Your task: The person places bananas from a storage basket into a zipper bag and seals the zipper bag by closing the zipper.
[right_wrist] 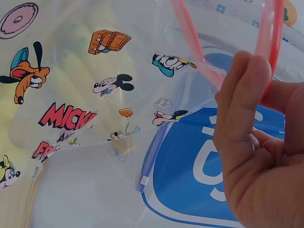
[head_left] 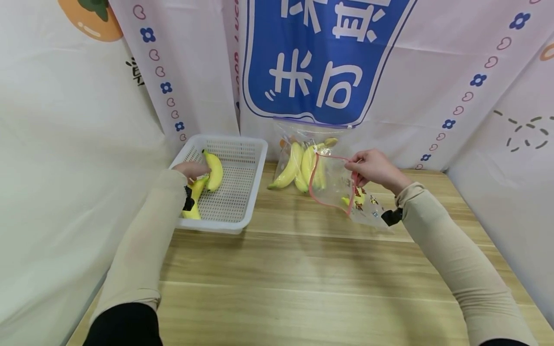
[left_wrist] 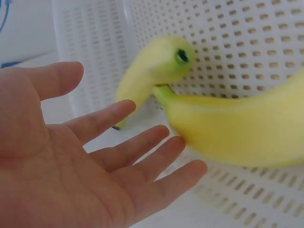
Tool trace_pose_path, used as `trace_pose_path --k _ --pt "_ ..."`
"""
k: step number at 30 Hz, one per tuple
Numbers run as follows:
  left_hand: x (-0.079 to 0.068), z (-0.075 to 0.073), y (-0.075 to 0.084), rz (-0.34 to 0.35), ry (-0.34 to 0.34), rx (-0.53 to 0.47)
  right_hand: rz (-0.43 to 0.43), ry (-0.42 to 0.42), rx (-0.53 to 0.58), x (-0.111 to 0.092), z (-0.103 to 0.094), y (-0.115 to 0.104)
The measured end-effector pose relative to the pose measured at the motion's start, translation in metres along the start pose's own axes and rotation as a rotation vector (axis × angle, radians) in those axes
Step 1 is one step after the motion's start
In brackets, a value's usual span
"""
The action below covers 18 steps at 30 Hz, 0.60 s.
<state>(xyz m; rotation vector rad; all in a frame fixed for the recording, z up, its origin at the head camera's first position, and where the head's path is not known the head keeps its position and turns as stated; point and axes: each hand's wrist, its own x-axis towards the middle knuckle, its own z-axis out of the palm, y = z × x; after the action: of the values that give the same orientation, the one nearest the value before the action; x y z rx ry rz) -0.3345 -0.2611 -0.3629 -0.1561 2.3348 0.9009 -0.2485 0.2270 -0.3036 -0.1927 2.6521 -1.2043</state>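
Observation:
My left hand point(head_left: 190, 169) reaches into a white perforated basket point(head_left: 256, 192). Its fingers are spread and fairly straight in the left wrist view, with the palm showing. Two yellow bananas lie in the basket: one banana point(left_wrist: 237, 128) close to the fingertips, the other banana point(left_wrist: 152, 64) beyond them. Whether the hand touches either is hard to tell. My right hand point(head_left: 374, 167) pinches the red-edged mouth of a clear zip bag point(right_wrist: 109, 71) printed with cartoon figures. The bag's mouth stands apart, and something yellow shows low in it or through it.
Behind the cartoon bag, a larger clear bag with a purple zip point(head_left: 311, 122) leans against the printed cloth backdrop point(head_left: 207, 96). Several bananas point(head_left: 290, 168) are inside it. The wooden table point(head_left: 277, 283) extends toward me, with cloth on both sides.

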Motion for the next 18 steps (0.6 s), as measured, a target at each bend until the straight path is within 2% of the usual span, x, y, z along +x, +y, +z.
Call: trace_pose_path --k 8,11,14,18 --pt "-0.0044 -0.0003 -0.0102 -0.106 0.017 -0.133 0.007 0.013 0.007 0.0009 0.0003 -0.0006" --pt "-0.0023 0.0010 -0.0105 -0.125 0.009 -0.143 0.004 0.007 0.007 0.0011 0.0004 -0.0003" --pt "-0.0025 0.0027 -0.0090 -0.125 -0.001 -0.135 0.002 0.009 0.013 0.0014 0.0010 0.0008" --pt "-0.0029 0.0041 -0.0080 -0.084 0.007 -0.092 0.001 0.011 0.019 0.0016 0.0010 0.0012"
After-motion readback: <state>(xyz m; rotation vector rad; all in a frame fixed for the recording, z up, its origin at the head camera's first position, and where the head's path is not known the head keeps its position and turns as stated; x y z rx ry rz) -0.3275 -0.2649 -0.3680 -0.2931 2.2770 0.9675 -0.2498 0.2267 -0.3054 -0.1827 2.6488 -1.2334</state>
